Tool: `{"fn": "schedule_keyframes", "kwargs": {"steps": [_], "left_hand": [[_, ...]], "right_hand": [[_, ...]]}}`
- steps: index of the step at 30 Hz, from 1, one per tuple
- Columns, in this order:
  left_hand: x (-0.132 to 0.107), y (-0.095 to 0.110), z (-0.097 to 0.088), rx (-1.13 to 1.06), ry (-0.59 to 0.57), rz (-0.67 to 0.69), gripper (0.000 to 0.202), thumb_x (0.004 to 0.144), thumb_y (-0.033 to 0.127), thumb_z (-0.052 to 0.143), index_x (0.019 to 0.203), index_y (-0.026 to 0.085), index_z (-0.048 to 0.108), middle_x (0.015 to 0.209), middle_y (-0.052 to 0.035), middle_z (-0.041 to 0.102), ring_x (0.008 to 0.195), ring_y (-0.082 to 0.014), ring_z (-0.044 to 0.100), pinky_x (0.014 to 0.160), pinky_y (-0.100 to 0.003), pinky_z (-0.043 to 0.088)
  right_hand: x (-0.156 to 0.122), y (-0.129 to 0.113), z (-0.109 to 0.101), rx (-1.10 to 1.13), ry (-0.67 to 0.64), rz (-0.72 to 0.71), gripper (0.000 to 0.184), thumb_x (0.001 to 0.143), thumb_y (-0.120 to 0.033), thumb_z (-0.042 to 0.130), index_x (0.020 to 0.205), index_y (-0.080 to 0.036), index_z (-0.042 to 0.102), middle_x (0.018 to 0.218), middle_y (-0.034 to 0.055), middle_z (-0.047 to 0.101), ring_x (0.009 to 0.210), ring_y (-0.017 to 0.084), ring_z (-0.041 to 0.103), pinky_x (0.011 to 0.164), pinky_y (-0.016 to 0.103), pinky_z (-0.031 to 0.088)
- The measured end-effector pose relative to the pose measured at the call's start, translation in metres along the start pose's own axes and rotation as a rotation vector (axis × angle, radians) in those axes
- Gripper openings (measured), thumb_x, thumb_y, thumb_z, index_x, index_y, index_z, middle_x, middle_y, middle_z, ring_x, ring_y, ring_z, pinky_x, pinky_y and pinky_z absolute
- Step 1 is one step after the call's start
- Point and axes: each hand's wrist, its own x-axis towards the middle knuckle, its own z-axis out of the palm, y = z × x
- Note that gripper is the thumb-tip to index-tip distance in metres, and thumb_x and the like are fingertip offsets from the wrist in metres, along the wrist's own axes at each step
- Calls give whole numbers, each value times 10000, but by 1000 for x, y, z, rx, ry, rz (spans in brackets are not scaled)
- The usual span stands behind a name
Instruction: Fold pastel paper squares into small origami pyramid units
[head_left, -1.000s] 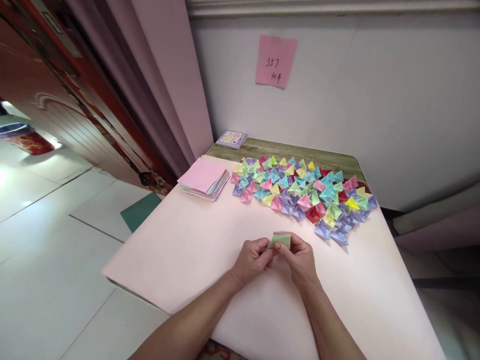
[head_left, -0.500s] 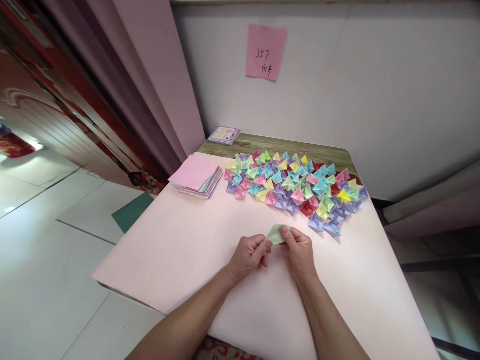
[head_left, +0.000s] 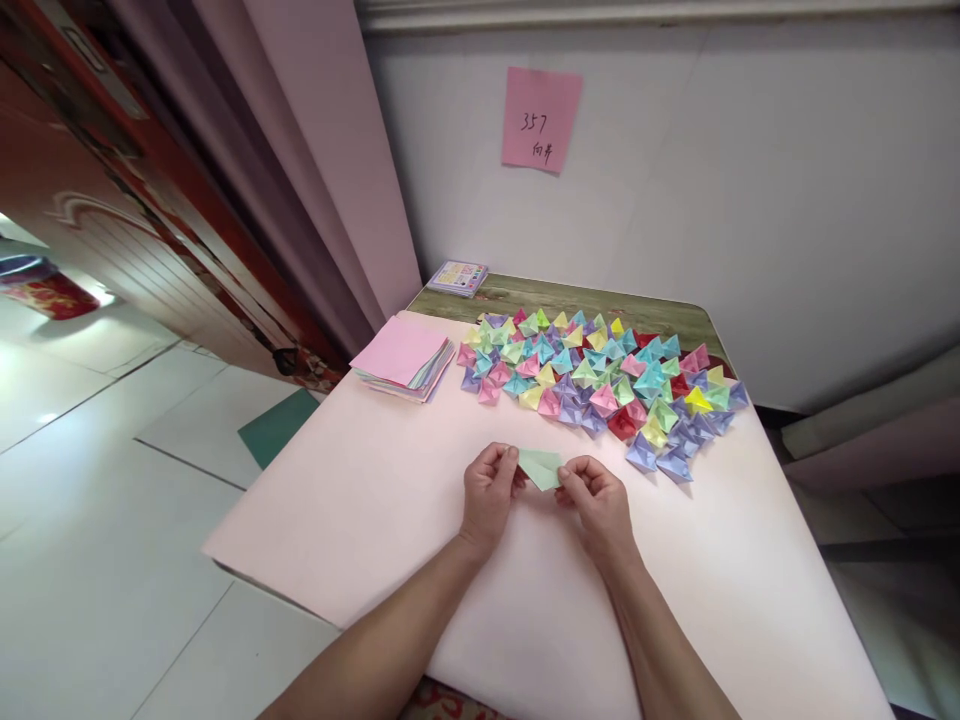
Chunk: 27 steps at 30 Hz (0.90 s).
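A folded piece of light green paper (head_left: pixel 540 468) is stretched between my two hands, just above the pink-covered table. My left hand (head_left: pixel 491 492) pinches its left end between thumb and fingers. On the other side, my right hand (head_left: pixel 598 502) grips the lower right corner, thumb on top. The fingers under the paper are partly hidden. Beyond my hands lies a broad group of small folded paper boats (head_left: pixel 600 372) in pink, blue, green, yellow, red and purple.
A stack of coloured paper sheets (head_left: pixel 401 352) sits at the table's left. Behind it lies a printed packet (head_left: pixel 459 277) on the wood-patterned strip. A pink note (head_left: pixel 541 120) hangs on the wall. A green sheet (head_left: pixel 277 428) is on the floor.
The green paper has been turned and now spans between both hands. My left hand has shifted its grip to the paper's left end. The view has moved slightly.
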Motion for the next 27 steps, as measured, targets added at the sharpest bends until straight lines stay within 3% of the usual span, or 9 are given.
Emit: {"fn": "schedule_keyframes", "kwargs": {"steps": [4,6,9,11,14,17,23,27], "left_hand": [[7,-3,12,42,25,18,275,882,433,568,1019,197,534,533,65,554,454,-109,509,476,-203,409],[10,-3,16,70,17,43,317,888,422,556,1117,216,482,509,91,522,432,-105,479,465,-193,382],[15,-2,16,102,-56,61,233,885,428,545,972,216,497,525,85,498,457,-96,465,474,-185,354],[18,0,13,82,-141,22,230,882,438,538,901,215,488,564,71,512,490,-99,481,490,-190,364],[19,1,7,67,-242,-39,229,881,437,537,894,214,484,584,70,500,494,-94,462,491,-189,355],[19,2,4,111,-278,-36,221,886,428,541,896,211,498,563,81,450,473,-80,402,467,-180,306],[19,3,1,39,-296,-76,255,873,462,563,892,208,549,586,67,492,461,-80,422,451,-188,332],[16,7,-2,43,-319,-10,231,857,410,606,874,181,627,638,34,535,525,-98,494,518,-217,419]], "right_hand": [[-1,1,3,68,-7,33,265,722,-399,763,747,-216,573,623,-31,611,568,147,590,569,250,492],[-1,-1,1,81,-10,16,267,723,-385,761,857,-232,589,652,-37,617,590,151,594,591,260,514],[0,-7,-5,42,-60,-26,384,789,-411,689,1128,-261,588,690,-32,620,640,164,610,647,288,539],[0,-11,-10,9,-132,-31,407,826,-440,632,1191,-263,597,768,-3,650,680,172,631,685,307,549],[1,-14,-16,-15,-274,-30,369,813,-433,651,1129,-244,661,923,49,689,801,205,658,730,328,553],[1,-13,-19,-48,-320,-57,295,801,-389,674,1046,-229,711,926,57,692,816,212,644,705,316,545],[4,-9,-17,-103,-197,-94,150,776,-323,680,869,-215,727,793,28,687,696,177,613,653,287,508],[5,-6,-12,-48,-98,-108,130,756,-290,702,865,-218,708,780,14,696,718,176,635,671,286,511]]}}
